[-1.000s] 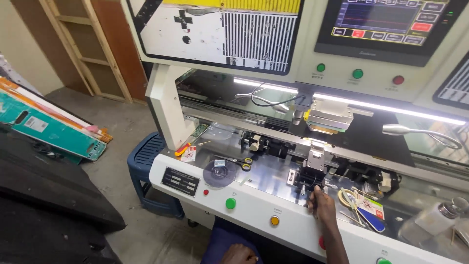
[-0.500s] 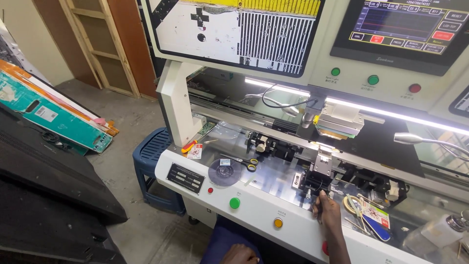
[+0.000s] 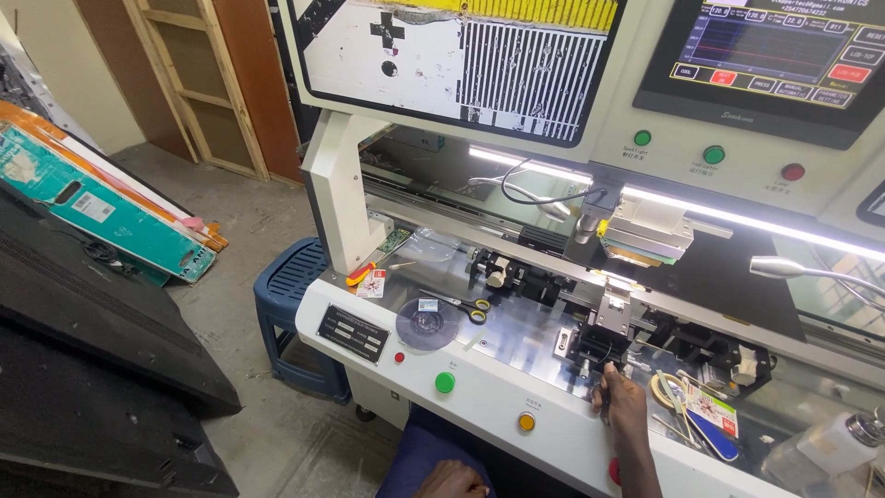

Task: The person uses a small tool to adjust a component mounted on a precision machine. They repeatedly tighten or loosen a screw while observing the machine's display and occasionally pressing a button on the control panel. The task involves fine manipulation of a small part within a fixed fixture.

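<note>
head view: right hand [image 3: 625,406] fingertips touch black metal fixture [image 3: 597,346], glossy steel bed [image 3: 516,323].

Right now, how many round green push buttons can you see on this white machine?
3. One large green button sits on the front panel, left of the round orange button. Two smaller green ones sit on the upper panel below the screens. Others may be out of frame.

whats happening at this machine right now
A person sits at a white bench machine. Their right hand reaches up to the small black fixture on the metal work plate, fingers touching its front edge. The left hand rests low by their lap, holding nothing visible. Scissors and a dark disc lie untouched nearby.
</note>
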